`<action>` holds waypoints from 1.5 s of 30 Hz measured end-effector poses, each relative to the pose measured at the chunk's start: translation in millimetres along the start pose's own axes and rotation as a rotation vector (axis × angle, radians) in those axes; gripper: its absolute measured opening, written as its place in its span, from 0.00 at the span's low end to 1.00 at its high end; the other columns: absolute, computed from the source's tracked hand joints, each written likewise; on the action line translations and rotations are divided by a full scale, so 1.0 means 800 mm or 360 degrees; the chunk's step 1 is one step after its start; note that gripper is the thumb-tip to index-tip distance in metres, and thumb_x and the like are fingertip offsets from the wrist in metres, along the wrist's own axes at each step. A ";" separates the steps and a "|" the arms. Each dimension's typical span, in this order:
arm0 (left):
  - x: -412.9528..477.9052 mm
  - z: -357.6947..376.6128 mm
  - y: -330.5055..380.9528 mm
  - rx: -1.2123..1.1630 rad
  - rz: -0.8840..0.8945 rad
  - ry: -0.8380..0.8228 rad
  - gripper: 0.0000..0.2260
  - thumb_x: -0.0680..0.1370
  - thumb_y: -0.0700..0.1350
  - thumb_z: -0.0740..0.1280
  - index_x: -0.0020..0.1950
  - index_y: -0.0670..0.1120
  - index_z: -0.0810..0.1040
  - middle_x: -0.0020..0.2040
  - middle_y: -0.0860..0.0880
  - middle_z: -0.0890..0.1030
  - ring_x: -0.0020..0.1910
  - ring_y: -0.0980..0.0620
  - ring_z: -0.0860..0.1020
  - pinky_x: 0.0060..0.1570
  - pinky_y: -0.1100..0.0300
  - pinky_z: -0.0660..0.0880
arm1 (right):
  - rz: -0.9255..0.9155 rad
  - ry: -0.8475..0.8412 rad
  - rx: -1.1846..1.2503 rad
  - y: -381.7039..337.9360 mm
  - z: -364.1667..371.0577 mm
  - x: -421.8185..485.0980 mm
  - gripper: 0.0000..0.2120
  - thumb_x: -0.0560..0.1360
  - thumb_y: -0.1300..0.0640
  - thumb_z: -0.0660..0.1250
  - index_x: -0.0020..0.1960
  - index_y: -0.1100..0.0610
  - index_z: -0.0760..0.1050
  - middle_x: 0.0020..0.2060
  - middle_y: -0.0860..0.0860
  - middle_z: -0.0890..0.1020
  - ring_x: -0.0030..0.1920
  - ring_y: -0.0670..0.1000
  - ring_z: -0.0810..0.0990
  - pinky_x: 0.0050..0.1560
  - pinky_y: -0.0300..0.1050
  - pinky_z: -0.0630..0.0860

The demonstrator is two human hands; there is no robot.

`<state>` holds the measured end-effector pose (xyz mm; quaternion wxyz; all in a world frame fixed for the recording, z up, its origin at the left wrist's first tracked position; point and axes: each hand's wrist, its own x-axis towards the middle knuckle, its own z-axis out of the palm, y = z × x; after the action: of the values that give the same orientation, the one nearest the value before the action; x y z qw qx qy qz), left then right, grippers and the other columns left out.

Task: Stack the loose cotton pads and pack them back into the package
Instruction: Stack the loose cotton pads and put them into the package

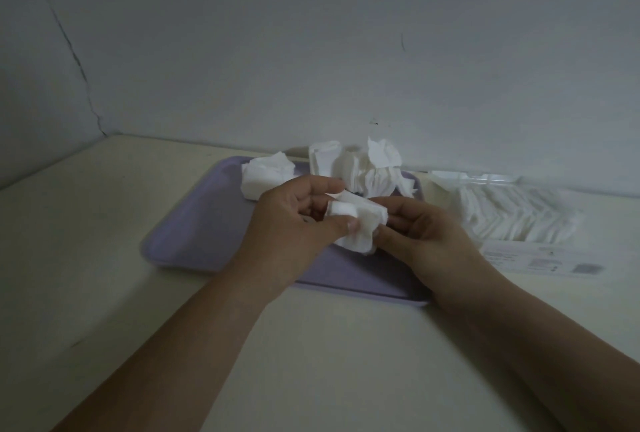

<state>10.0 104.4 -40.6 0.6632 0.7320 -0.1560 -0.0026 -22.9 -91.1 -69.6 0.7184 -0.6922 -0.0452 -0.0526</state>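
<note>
Above a lilac tray, both hands hold a small bunch of white cotton pads. My left hand pinches the bunch with thumb and fingers on its left side. My right hand grips it from the right and underneath. More loose pads lie on the tray's far part: one heap at the left and a bigger, messier heap behind the hands. The clear package, with rows of pads inside, lies on the table right of the tray.
The tray and package rest on a pale table pushed against a grey wall. A printed label shows on the package's near side. The scene is dim.
</note>
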 end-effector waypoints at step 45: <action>0.021 0.065 0.054 0.0125 0.0018 -0.0407 0.10 0.80 0.39 0.70 0.57 0.52 0.81 0.39 0.47 0.85 0.36 0.52 0.79 0.34 0.57 0.73 | 0.0090 0.0201 -0.0787 -0.150 -0.081 -0.010 0.06 0.75 0.61 0.72 0.51 0.62 0.81 0.45 0.59 0.87 0.47 0.59 0.87 0.50 0.61 0.84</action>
<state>5.2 46.8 -1.1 0.6088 0.7501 -0.2434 -0.0861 -48.2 -160.2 45.8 0.5299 -0.8431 0.0333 -0.0852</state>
